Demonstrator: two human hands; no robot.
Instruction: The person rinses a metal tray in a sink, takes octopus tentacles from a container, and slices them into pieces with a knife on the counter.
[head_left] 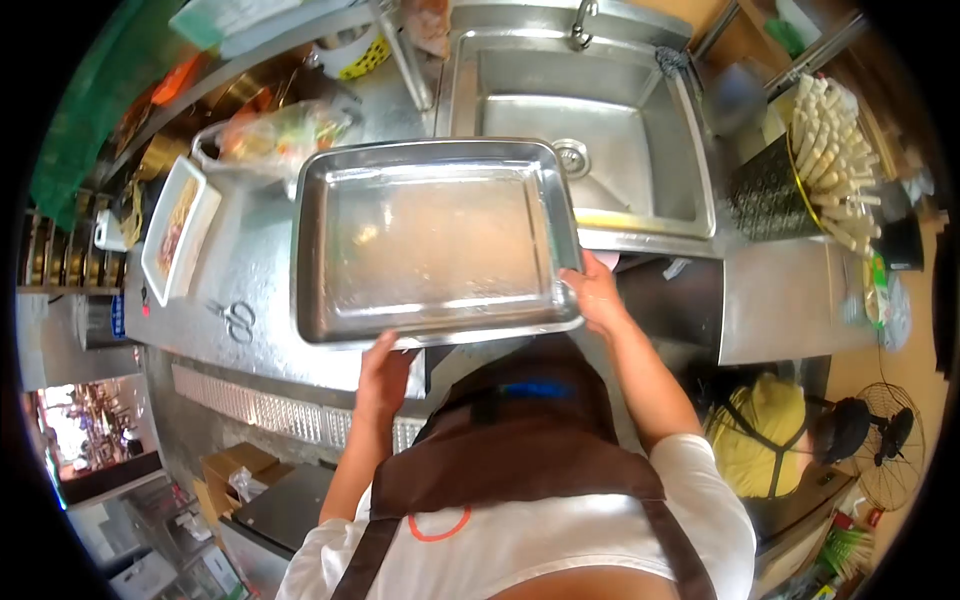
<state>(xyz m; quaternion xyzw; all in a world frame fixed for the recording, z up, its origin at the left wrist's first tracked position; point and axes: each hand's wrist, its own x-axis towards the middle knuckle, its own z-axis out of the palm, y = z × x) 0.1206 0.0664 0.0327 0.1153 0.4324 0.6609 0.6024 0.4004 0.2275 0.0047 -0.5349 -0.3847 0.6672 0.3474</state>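
Note:
A wide, shallow stainless steel tray [430, 240] is held up in front of my apron, its inside wet and shiny with no food in it. My left hand [385, 370] grips the near rim toward the left corner, thumb on the edge and fingers hidden beneath. At the right side my right hand [592, 292] clasps the rim near the corner, with the thumb over the edge. The tray overlaps the steel counter and the near left part of the sink [640, 150]. Scissors [233, 320] lie on the counter left of the tray.
A white rectangular container [180, 232] with food and a plastic bag [280, 140] of produce stand on the left counter. The faucet [583, 25] is behind the sink. Right of it, a perforated holder [775, 190] is packed with pale sticks. Another person in yellow [755, 440] is at lower right.

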